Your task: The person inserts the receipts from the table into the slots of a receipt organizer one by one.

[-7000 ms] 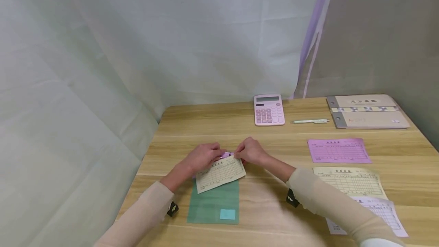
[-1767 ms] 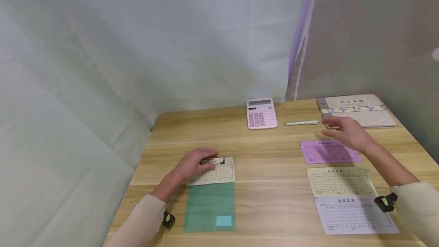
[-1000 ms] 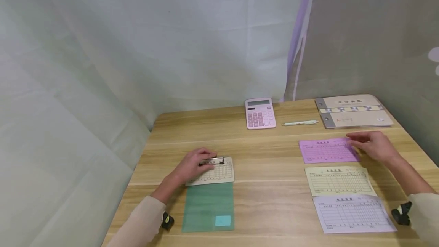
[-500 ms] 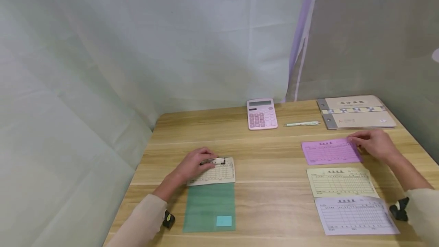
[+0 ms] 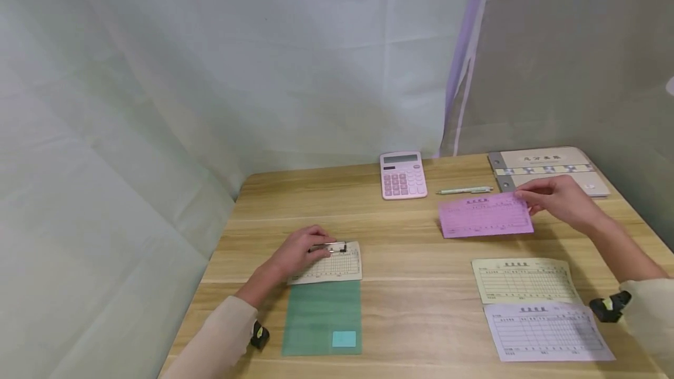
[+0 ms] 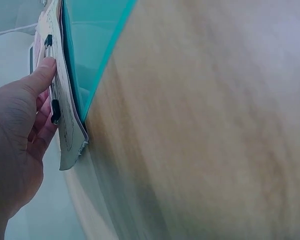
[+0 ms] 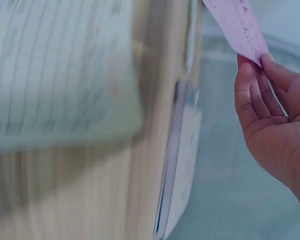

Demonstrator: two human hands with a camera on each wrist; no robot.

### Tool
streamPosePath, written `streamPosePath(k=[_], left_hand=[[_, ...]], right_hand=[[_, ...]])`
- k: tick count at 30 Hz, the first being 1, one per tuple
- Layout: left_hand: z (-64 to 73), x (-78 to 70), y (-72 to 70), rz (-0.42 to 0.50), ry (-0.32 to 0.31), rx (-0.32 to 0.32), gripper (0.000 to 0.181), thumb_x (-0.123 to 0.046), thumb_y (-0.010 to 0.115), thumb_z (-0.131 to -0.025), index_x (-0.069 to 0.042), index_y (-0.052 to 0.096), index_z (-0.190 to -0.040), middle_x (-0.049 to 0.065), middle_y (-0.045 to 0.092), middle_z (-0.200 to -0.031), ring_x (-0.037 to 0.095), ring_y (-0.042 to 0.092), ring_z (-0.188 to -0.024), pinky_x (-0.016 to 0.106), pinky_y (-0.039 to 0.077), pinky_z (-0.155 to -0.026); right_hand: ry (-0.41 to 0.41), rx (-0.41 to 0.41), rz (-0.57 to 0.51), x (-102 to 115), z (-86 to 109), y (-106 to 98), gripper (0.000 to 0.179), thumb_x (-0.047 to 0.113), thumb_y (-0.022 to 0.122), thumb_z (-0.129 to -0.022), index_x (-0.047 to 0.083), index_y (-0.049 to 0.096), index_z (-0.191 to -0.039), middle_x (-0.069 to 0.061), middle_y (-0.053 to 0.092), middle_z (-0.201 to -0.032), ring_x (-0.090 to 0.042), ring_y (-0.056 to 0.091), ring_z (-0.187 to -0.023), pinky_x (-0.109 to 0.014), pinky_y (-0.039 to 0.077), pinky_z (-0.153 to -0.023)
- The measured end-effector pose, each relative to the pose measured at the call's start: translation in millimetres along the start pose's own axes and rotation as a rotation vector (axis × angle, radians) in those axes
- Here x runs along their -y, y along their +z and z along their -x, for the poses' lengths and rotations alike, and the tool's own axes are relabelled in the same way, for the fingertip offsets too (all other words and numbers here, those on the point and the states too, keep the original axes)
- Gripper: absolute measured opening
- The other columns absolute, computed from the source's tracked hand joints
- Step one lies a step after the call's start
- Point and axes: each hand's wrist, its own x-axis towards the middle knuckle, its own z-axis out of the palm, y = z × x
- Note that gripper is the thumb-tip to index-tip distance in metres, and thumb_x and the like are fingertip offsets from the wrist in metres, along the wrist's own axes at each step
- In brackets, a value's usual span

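My right hand [image 5: 563, 200] pinches the top right corner of a purple printed form [image 5: 487, 216], raised above the table; the right wrist view shows thumb and fingertips on that corner of the purple form [image 7: 235, 25]. At the left, my left hand [image 5: 297, 253] grips the metal clip [image 5: 337, 246] of a translucent green clipboard [image 5: 316, 320]. Its thumb lies on the clip [image 6: 51, 85] between the black ends, fingers curled behind, in the left wrist view. Cream printed forms [image 5: 342, 265] lie under the clip; the hand covers their left part.
A yellow form [image 5: 526, 282] and a white form [image 5: 547, 332] lie at the right, edges meeting. Behind them are a pink calculator [image 5: 402, 177], a pale green pen [image 5: 463, 190] and a beige ledger book [image 5: 553, 162], partly hidden by my right hand.
My right hand came down to the purple form, took its corner, and lifted it up and leftward off the table. My left hand, using both hands earlier at the clip, now stays still on it.
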Motion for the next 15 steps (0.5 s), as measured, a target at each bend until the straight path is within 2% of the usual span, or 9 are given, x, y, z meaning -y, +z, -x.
streamPosePath(k=[4, 9, 12, 15], left_hand=[[0.2, -1.7, -0.9, -0.002, -0.006, 0.006, 0.035, -0.03, 0.075, -0.101, -0.016, 0.077, -0.132, -0.001, 0.069, -0.123, 0.016, 0.065, -0.114, 0.041, 0.055, -0.099], [0.3, -3.3, -1.3, -0.017, -0.01, 0.005, 0.034, -0.03, 0.076, -0.101, -0.016, 0.077, -0.132, -0.002, 0.069, -0.123, 0.016, 0.065, -0.114, 0.041, 0.055, -0.098], [0.1, -3.7, -1.9, -0.02, -0.022, 0.011, 0.034, -0.03, 0.077, -0.1, -0.017, 0.077, -0.131, -0.002, 0.069, -0.123, 0.016, 0.065, -0.114, 0.041, 0.055, -0.099], [-0.6, -3.9, -2.2, -0.016, -0.03, 0.018, 0.034, -0.03, 0.077, -0.1, -0.016, 0.077, -0.131, -0.002, 0.069, -0.123, 0.016, 0.065, -0.113, 0.04, 0.055, -0.098]], right_hand=[[0.012, 0.042, -0.12, 21.2, -4.8, 16.9, 0.043, 0.027, 0.067, -0.107, -0.01, 0.069, -0.13, -0.015, 0.076, -0.108, -0.018, 0.07, -0.083, -0.032, 0.06, -0.075], [0.027, 0.125, -0.286, 43.1, -9.3, 50.3, 0.037, 0.017, 0.068, -0.107, -0.013, 0.068, -0.128, -0.015, 0.077, -0.105, -0.02, 0.071, -0.083, -0.04, 0.062, -0.078], [0.049, 0.18, -0.329, 54.5, -9.1, 76.4, 0.033, 0.014, 0.069, -0.105, -0.012, 0.07, -0.126, -0.014, 0.077, -0.105, -0.022, 0.071, -0.084, -0.04, 0.063, -0.077], [0.058, 0.226, -0.323, 63.9, -7.6, 101.4, 0.029, 0.013, 0.069, -0.105, -0.01, 0.072, -0.123, -0.014, 0.077, -0.105, -0.021, 0.07, -0.085, -0.037, 0.062, -0.074]])
